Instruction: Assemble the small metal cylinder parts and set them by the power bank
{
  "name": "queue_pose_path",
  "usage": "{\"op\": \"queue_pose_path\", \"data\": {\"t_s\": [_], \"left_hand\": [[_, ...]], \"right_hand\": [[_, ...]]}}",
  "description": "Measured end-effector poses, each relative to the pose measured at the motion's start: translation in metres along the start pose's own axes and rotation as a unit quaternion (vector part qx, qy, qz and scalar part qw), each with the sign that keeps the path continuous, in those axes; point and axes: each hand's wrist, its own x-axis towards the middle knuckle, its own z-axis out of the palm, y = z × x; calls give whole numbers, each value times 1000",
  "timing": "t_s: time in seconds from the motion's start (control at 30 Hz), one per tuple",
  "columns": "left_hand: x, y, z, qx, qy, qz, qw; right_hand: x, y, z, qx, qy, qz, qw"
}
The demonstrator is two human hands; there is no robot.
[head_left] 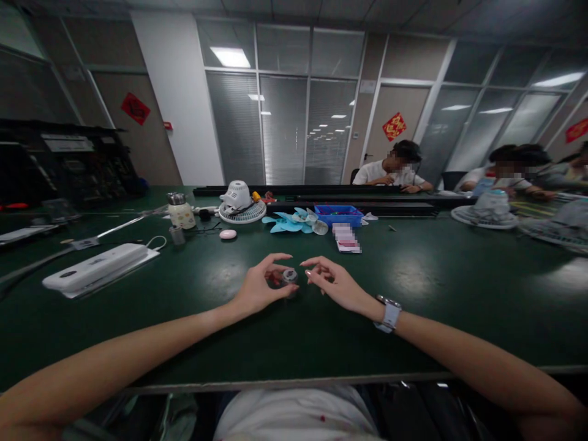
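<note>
My left hand [261, 285] is curled around a small round object with a grey top [290, 277], just above the green table. Its thumb lies along the object's near edge, and its index finger stretches out over the far side. The object's lower part is partly hidden, and I cannot make out its exact kind. A short gap to the right, my right hand [333, 282] hovers with bent fingers apart and nothing visible in them. A wristwatch [389, 312] is on the right wrist.
Beyond my hands lie light-blue fan blades [294, 220], a blue tray [337, 214], a paper card [346, 238] and a white fan [239, 205]. A bottle [180, 212], pink oval case [228, 234] and white power strip [101, 266] are left. Co-workers [392, 168] sit across.
</note>
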Motion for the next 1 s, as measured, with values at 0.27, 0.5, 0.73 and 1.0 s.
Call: {"op": "queue_pose_path", "data": {"t_s": [0.27,0.5,0.73,1.0], "left_hand": [[-3,3,9,-70,-46,-19,996],[-3,5,10,-73,-53,-19,996],[-4,4,13,-69,-45,-9,997],[-9,8,8,-3,-33,36,999]], "right_hand": [[7,-12,3,-107,2,-7,994],[13,-20,0,-146,-28,-13,989],[12,-16,-4,-153,40,-59,986],[-3,14,-23,-176,-86,-20,980]]}}
